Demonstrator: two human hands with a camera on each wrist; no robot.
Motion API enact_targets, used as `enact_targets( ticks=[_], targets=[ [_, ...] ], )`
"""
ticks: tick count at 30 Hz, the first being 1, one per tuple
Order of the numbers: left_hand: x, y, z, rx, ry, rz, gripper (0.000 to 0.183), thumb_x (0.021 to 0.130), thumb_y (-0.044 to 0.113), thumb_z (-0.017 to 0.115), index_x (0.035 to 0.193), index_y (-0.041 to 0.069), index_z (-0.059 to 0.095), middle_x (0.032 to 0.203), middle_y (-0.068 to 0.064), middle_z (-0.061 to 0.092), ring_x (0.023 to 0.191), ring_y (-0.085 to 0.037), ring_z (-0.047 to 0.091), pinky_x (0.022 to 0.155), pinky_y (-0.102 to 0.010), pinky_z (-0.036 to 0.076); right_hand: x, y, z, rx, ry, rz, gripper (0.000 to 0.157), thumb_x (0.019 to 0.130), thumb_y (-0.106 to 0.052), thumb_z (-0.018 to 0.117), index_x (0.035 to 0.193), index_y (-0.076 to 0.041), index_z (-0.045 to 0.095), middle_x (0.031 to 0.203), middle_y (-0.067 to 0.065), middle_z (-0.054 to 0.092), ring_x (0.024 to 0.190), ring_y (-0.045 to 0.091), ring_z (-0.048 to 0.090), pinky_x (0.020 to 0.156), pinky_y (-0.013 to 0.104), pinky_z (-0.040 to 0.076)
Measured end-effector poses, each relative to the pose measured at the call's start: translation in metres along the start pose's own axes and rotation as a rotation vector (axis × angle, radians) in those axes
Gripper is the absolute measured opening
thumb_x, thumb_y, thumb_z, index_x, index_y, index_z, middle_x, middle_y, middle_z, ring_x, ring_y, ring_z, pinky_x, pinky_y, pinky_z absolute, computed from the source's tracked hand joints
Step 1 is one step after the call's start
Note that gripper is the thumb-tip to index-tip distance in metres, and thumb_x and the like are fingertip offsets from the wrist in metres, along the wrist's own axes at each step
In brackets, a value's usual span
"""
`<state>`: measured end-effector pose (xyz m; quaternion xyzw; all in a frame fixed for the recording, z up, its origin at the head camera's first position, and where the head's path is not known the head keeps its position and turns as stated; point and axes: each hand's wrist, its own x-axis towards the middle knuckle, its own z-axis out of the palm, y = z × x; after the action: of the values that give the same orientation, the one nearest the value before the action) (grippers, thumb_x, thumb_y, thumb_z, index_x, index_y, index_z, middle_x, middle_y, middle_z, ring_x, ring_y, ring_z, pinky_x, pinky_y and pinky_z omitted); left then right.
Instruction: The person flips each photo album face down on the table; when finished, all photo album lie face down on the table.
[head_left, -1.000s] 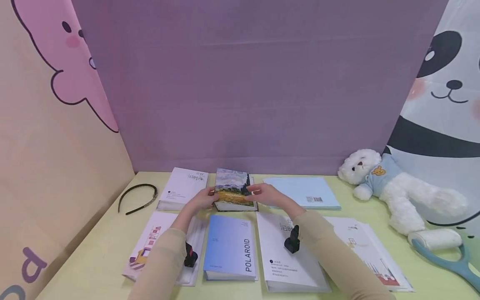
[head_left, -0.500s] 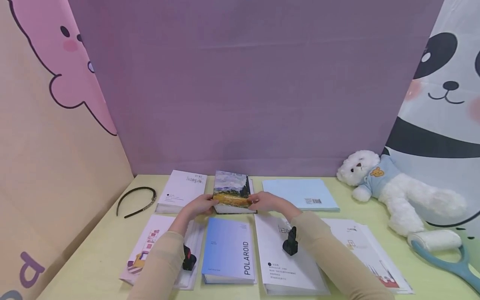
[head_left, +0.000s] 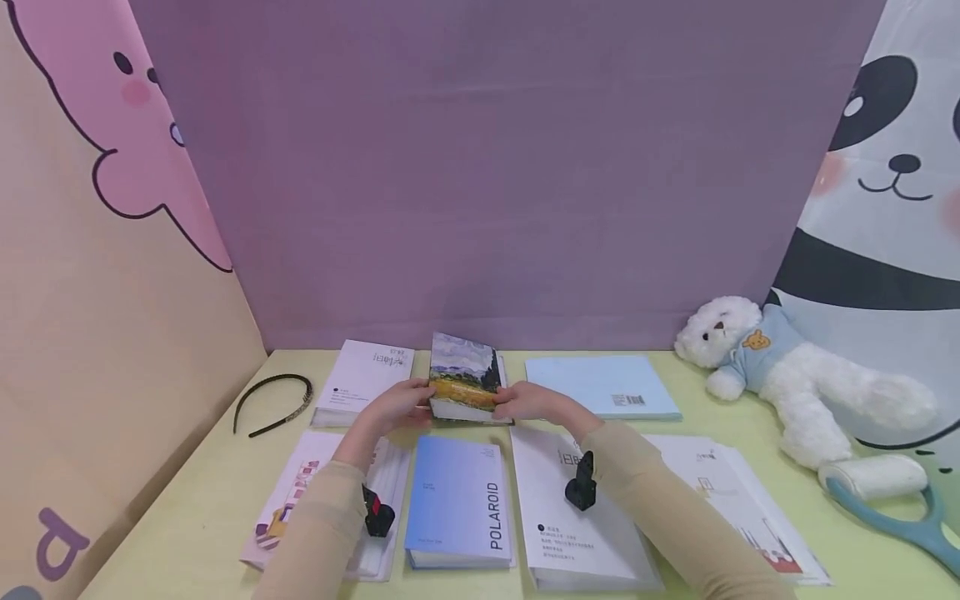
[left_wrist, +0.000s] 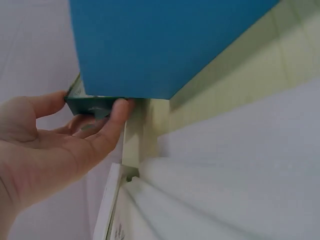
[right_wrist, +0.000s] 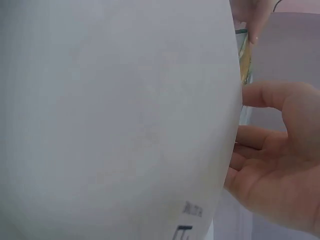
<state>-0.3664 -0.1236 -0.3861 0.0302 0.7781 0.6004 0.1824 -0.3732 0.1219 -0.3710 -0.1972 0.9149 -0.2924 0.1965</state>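
A small book (head_left: 465, 375) with a painted landscape cover lies at the back middle of the table, its left side slightly raised. My left hand (head_left: 397, 404) pinches its left edge; in the left wrist view the left hand (left_wrist: 75, 140) has the thumb above and fingers beneath the book's dark edge (left_wrist: 90, 105). On the opposite side, my right hand (head_left: 528, 402) grips the right edge with the thumb on the cover. The right hand (right_wrist: 285, 150) shows curled fingers in the right wrist view, their tips hidden behind a white album (right_wrist: 125, 115).
Around the hands lie a blue POLAROID album (head_left: 459, 500), a white album (head_left: 581, 533), a white book (head_left: 365, 379), a light blue book (head_left: 603, 385) and illustrated books (head_left: 281, 492). A black headband (head_left: 273, 383) is left; a white teddy bear (head_left: 787, 375) and lint roller (head_left: 877, 479) are right.
My right hand has moved from reaching over the cover to gripping the right edge. The book's left side has risen slightly, so the cover now tilts. Other objects stay put.
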Motion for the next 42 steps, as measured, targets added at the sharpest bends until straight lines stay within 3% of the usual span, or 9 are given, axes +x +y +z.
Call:
enact_targets(
  ticks=[10,17,23,29,32,35,38,42],
  targets=[
    [0.000,0.004,-0.007,-0.088,0.057,0.070,0.061,0.099,0.032,0.047,0.146,0.002,0.025,0.143,-0.026,0.037,0.121,-0.036,0.051,0.098,-0.040,0.048,0.000,-0.004,-0.001,0.061,-0.016,-0.100,0.061,0.092,-0.033,0.054,0.147,-0.016,0.032,0.150,0.013,0.034,0.139,0.034,0.028,0.109,0.054,0.029],
    [-0.003,0.011,-0.005,-0.133,0.101,0.083,0.064,0.096,0.040,0.051,0.140,-0.004,0.036,0.141,-0.023,0.041,0.120,-0.031,0.049,0.106,-0.044,0.039,0.006,-0.020,0.005,0.132,0.015,-0.141,0.067,0.094,-0.027,0.054,0.151,-0.018,0.021,0.152,0.013,0.030,0.140,0.029,0.029,0.111,0.048,0.029],
    [-0.004,0.015,0.002,-0.205,0.108,0.077,0.052,0.100,0.032,0.043,0.133,-0.008,0.043,0.130,-0.021,0.047,0.103,-0.021,0.059,0.103,-0.043,0.042,0.007,-0.036,0.010,0.133,0.100,-0.181,0.064,0.094,-0.031,0.054,0.149,-0.013,0.027,0.148,0.013,0.037,0.136,0.029,0.035,0.109,0.047,0.034],
    [-0.007,0.019,0.003,-0.343,0.160,0.112,0.041,0.102,0.016,0.034,0.130,-0.013,0.043,0.113,-0.015,0.050,0.084,-0.010,0.061,0.096,-0.036,0.049,0.005,-0.044,0.012,0.218,0.155,-0.124,0.063,0.093,-0.032,0.056,0.148,-0.012,0.030,0.147,0.016,0.038,0.133,0.031,0.040,0.105,0.045,0.040],
    [-0.008,0.021,0.002,-0.380,0.154,0.142,0.041,0.102,0.016,0.034,0.134,-0.009,0.042,0.118,-0.016,0.050,0.091,-0.013,0.061,0.096,-0.035,0.049,0.005,-0.047,0.013,0.302,0.177,-0.132,0.062,0.094,-0.032,0.055,0.147,-0.011,0.031,0.148,0.015,0.036,0.131,0.032,0.042,0.102,0.045,0.043],
    [-0.009,0.024,0.002,-0.401,0.111,0.171,0.042,0.103,0.019,0.033,0.140,-0.001,0.039,0.130,-0.019,0.047,0.109,-0.022,0.058,0.101,-0.038,0.045,0.007,-0.049,0.013,0.418,0.189,-0.161,0.062,0.096,-0.033,0.053,0.148,-0.011,0.029,0.147,0.016,0.036,0.129,0.034,0.045,0.099,0.047,0.045],
    [-0.010,0.026,0.002,-0.375,0.057,0.187,0.043,0.104,0.019,0.030,0.145,0.006,0.033,0.141,-0.021,0.040,0.124,-0.032,0.048,0.104,-0.043,0.041,0.007,-0.050,0.012,0.490,0.199,-0.169,0.063,0.096,-0.036,0.052,0.148,-0.012,0.028,0.144,0.018,0.038,0.128,0.037,0.045,0.096,0.047,0.047],
    [-0.011,0.025,0.004,-0.326,0.008,0.175,0.043,0.104,0.019,0.031,0.146,0.015,0.028,0.147,-0.021,0.033,0.132,-0.039,0.038,0.103,-0.049,0.040,0.007,-0.050,0.012,0.545,0.217,-0.140,0.065,0.094,-0.043,0.052,0.146,-0.008,0.031,0.144,0.018,0.039,0.126,0.039,0.046,0.094,0.047,0.048]
  ],
)
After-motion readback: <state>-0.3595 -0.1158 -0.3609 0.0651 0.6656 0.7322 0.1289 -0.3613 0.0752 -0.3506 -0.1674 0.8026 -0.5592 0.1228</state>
